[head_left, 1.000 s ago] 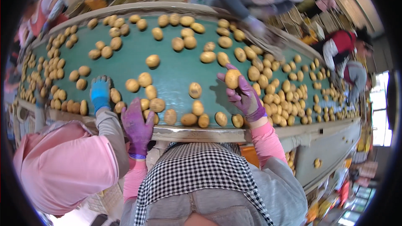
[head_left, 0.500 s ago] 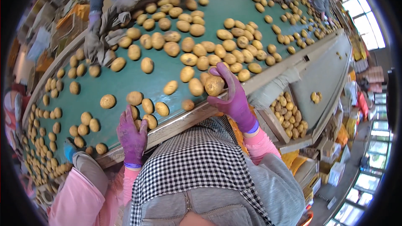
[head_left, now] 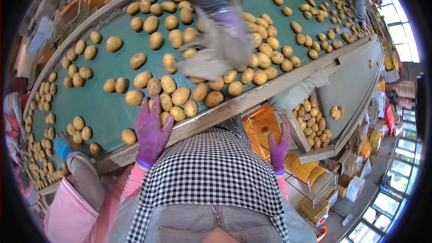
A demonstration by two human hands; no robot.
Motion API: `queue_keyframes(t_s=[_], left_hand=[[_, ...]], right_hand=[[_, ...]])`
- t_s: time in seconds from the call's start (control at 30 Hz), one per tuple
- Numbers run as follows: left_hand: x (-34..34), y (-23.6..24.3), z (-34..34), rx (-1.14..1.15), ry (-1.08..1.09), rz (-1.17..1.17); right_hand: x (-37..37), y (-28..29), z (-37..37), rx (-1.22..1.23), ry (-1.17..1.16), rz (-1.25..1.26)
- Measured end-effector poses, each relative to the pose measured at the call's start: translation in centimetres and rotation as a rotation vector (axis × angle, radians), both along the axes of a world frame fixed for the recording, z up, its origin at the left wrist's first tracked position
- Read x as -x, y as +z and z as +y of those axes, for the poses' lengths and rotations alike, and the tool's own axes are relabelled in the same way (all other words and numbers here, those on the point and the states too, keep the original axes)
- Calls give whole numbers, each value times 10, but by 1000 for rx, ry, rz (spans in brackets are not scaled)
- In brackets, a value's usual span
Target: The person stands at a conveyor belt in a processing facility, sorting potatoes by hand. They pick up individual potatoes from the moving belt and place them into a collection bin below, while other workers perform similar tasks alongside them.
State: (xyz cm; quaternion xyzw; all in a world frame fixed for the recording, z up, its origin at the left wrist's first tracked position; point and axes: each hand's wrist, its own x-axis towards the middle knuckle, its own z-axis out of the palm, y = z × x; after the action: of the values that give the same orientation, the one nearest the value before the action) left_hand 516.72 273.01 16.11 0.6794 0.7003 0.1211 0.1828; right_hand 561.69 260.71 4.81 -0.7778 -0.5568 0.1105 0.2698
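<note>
Left grip (head_left: 153, 130) is resting beside potatoes (head_left: 181, 95), right grip (head_left: 279, 146) hanging empty, both fingers-apart; pushing grey cloth (head_left: 204, 66) could be knocking some overboard.

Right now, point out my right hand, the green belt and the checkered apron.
Right hand (head_left: 278, 149): head view, middle of the purple glove.
Green belt (head_left: 107, 116): head view, bare patch between potatoes.
Checkered apron (head_left: 204, 168): head view, middle of its front.

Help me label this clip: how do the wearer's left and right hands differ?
The left hand is over the green belt, by potatoes; the right hand is off it, beside an orange bag. The left hand looks larger in view, the right hand smaller. Both wear purple gloves.
</note>
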Motion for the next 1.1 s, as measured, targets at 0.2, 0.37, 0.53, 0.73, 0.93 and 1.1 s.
queue_keyframes(t_s=[0.2,0.37,0.53,0.73,0.93,1.1], left_hand=[[-17,-5,8,45,49,-99],[3,-17,-12,-104,-55,-377],[80,-26,-28,-290,370,-23],[77,-61,-37,-102,512,377],[-37,-57,-13,19,399,154],[-70,-66,-9,16,150,111]], right_hand=[[88,70,98,-192,363,286],[153,98,160,-216,767,369],[219,104,196,-99,1313,405],[229,68,195,-43,1582,139],[182,75,222,134,1577,-118],[113,51,245,50,1332,-161]])
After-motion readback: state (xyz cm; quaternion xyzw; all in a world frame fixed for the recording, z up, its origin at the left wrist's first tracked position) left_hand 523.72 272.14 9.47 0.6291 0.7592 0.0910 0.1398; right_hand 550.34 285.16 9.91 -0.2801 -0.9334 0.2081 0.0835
